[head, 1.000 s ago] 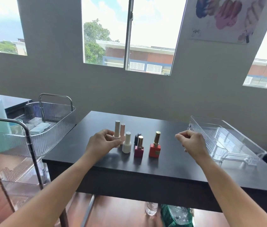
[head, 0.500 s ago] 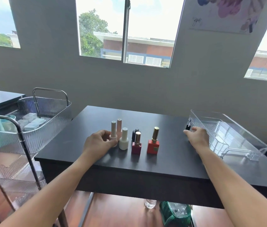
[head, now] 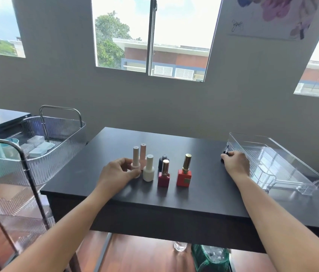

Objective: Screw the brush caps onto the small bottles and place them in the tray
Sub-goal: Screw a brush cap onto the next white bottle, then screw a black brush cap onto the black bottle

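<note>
The fingers (head: 127,161) of the left hand (head: 116,173) are bent round the fat bottom of a pale pink bottle (head: 136,165) with a tall cap. The thumb is on the near side of it and the other fingers are on the far side, so the hand holds the bottle. The bottle stands straight up on the black table (head: 203,195).

The fingers (head: 230,154) of the right hand (head: 236,163) are curled tight on a small black brush cap (head: 223,155). A thin stick pokes up from the cap. The hand and the cap are low on the table, right beside the near left corner of the clear tray (head: 268,160). The tray sits on the right side of the table, well apart from the bottles.

Just behind the held bottle stands another pink bottle (head: 143,154) with a tall cap. Next to it, to the right, is a white bottle (head: 148,169). Then comes a dark red bottle (head: 163,178) with a gold cap. Right behind that one is a small dark bottle (head: 163,159) with no cap on. Furthest right in the group is a bright red bottle (head: 184,177) with a gold cap.

Left of the table is a clear cart (head: 60,132) with metal handles and little boxes in it. On the wall up high is a poster (head: 272,14) with pink and blue blobs.
</note>
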